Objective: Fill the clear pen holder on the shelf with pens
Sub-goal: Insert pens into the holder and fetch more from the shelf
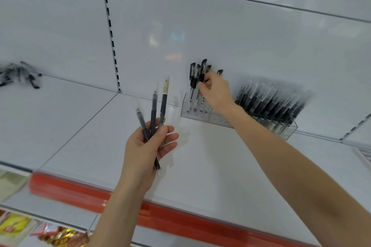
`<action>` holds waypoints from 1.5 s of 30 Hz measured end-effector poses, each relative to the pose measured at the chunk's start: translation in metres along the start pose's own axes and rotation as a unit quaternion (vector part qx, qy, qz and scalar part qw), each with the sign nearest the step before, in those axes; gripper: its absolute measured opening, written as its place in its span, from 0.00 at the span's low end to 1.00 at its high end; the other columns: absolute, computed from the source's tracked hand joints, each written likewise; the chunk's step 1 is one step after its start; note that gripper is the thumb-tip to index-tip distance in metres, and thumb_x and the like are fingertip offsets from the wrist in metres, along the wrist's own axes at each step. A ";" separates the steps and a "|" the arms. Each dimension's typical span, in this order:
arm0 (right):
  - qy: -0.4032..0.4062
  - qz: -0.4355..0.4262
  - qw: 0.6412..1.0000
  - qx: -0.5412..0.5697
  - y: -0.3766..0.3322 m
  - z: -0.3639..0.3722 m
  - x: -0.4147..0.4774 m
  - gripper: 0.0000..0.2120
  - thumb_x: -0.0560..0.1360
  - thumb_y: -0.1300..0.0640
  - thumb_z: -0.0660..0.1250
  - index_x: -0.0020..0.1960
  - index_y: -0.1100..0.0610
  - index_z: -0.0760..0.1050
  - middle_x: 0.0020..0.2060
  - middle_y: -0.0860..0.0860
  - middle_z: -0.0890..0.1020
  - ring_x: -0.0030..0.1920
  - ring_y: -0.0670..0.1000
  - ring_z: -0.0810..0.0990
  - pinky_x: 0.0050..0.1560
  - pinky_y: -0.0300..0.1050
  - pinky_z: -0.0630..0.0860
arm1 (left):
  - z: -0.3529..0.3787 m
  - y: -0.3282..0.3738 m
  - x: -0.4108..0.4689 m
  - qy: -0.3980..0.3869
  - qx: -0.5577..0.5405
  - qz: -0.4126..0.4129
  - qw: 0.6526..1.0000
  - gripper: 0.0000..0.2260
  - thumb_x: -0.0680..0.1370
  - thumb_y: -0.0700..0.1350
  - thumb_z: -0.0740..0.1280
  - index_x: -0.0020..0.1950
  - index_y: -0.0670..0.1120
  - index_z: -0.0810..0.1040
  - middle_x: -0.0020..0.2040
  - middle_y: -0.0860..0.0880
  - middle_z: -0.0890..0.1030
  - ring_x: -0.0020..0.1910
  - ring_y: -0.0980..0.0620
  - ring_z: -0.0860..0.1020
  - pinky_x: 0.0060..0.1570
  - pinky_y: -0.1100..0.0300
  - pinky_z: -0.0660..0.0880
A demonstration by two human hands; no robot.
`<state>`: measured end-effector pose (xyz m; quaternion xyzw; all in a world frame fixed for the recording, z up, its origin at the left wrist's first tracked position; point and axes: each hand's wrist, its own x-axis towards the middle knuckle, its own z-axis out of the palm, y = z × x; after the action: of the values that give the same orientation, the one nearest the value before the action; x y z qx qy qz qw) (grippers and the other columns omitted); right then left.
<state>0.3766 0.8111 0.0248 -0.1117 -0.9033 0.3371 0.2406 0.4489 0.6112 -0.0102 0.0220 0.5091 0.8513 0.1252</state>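
Observation:
A clear pen holder (212, 118) stands at the back of the white shelf (210, 158), against the rear panel. Its left part holds several black capped pens (193, 78) standing upright; its right part is packed with many dark pens (269, 104). My right hand (215, 91) reaches over the holder and pinches one black pen (203, 70) among the upright ones. My left hand (149, 142) hovers in front of the holder and grips three dark pens (154, 110) fanned upward, one with a pale label near its top.
A loose heap of black pens (19, 75) lies at the far left of the shelf. A red price strip (96, 196) runs along the shelf's front edge. Packaged goods (16, 226) sit on the lower shelf at bottom left. A slotted upright (110, 32) divides the back panel.

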 end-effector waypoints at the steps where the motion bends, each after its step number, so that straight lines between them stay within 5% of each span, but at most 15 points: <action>1: 0.001 0.001 1.000 -0.005 0.000 -0.001 0.001 0.07 0.77 0.60 0.60 0.53 0.62 0.71 0.44 0.62 0.81 0.46 0.60 0.79 0.47 0.49 0.74 | 0.000 0.000 0.000 -0.002 -0.002 0.000 1.000 0.08 0.76 0.37 0.64 0.55 0.39 0.77 0.36 0.48 0.84 0.34 0.54 0.83 0.34 0.64 0.80; 14: -0.010 0.014 0.999 -0.039 0.005 0.001 -0.009 0.10 0.75 0.58 0.64 0.52 0.65 0.73 0.44 0.61 0.81 0.47 0.59 0.79 0.54 0.54 0.75 | 0.003 0.000 0.002 0.014 -0.021 -0.012 1.000 0.06 0.75 0.38 0.66 0.51 0.40 0.76 0.34 0.47 0.81 0.34 0.52 0.83 0.32 0.66 0.78; 21: 0.012 -0.043 0.985 0.169 -0.025 -0.025 -0.049 0.04 0.75 0.60 0.64 0.44 0.58 0.78 0.36 0.49 0.81 0.38 0.46 0.81 0.42 0.38 0.78 | 0.009 -0.001 0.000 -0.020 -0.002 -0.017 1.000 0.05 0.75 0.41 0.66 0.48 0.40 0.78 0.35 0.47 0.84 0.33 0.54 0.83 0.30 0.67 0.77; 25: 0.052 -0.280 0.958 -0.040 -0.017 -0.022 -0.070 0.09 0.72 0.65 0.65 0.52 0.61 0.79 0.49 0.56 0.79 0.50 0.50 0.78 0.51 0.42 0.75 | 0.017 -0.002 -0.001 -0.038 0.008 -0.013 0.999 0.07 0.74 0.43 0.67 0.48 0.40 0.78 0.33 0.47 0.84 0.31 0.56 0.82 0.29 0.68 0.76; 32: 0.055 -0.373 0.908 -0.182 0.003 -0.033 -0.078 0.10 0.73 0.57 0.64 0.46 0.63 0.80 0.42 0.58 0.79 0.42 0.56 0.77 0.40 0.43 0.75 | 0.029 -0.003 -0.004 -0.066 0.038 -0.016 0.997 0.10 0.77 0.47 0.63 0.47 0.41 0.78 0.32 0.48 0.83 0.26 0.57 0.77 0.24 0.67 0.73; 34: 0.066 -0.325 0.932 -0.145 0.002 -0.046 -0.075 0.09 0.73 0.58 0.65 0.45 0.64 0.78 0.39 0.56 0.79 0.39 0.52 0.77 0.41 0.41 0.73 | 0.029 -0.005 -0.004 -0.064 0.048 -0.015 0.997 0.11 0.78 0.47 0.62 0.47 0.41 0.78 0.33 0.47 0.79 0.23 0.57 0.73 0.20 0.67 0.68; 38: 0.091 -0.086 0.992 0.013 -0.010 -0.086 -0.055 0.11 0.74 0.62 0.65 0.56 0.59 0.69 0.40 0.43 0.76 0.39 0.39 0.76 0.41 0.31 0.76 | 0.026 -0.011 -0.001 -0.067 0.081 -0.022 0.994 0.10 0.78 0.45 0.62 0.49 0.39 0.77 0.31 0.49 0.67 0.21 0.58 0.64 0.18 0.67 0.61; 41: 0.132 -0.026 0.990 0.031 -0.007 -0.108 -0.031 0.17 0.73 0.64 0.65 0.59 0.59 0.64 0.43 0.49 0.77 0.38 0.43 0.77 0.35 0.29 0.75 | 0.027 -0.014 -0.002 -0.078 0.104 -0.023 0.991 0.10 0.77 0.45 0.63 0.51 0.37 0.74 0.31 0.49 0.66 0.20 0.58 0.63 0.17 0.67 0.59; 44: 0.100 0.009 0.995 -0.012 0.004 -0.115 -0.019 0.15 0.73 0.60 0.64 0.58 0.61 0.65 0.42 0.52 0.77 0.44 0.53 0.79 0.45 0.43 0.77 | 0.026 -0.014 -0.003 -0.083 0.106 -0.021 0.991 0.11 0.77 0.45 0.64 0.52 0.38 0.74 0.30 0.49 0.66 0.20 0.58 0.63 0.18 0.66 0.59; 45: 0.088 0.015 0.996 -0.030 0.006 -0.115 -0.018 0.13 0.74 0.60 0.63 0.57 0.61 0.66 0.42 0.53 0.77 0.45 0.53 0.78 0.44 0.40 0.75 | 0.026 -0.014 -0.002 -0.081 0.104 -0.021 0.991 0.10 0.77 0.45 0.63 0.52 0.38 0.74 0.30 0.49 0.67 0.20 0.58 0.63 0.18 0.66 0.59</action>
<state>0.4511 0.8731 0.0896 -0.1618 -0.8866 0.3023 0.3106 0.4582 0.6395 -0.0097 0.0931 0.5836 0.7861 0.1811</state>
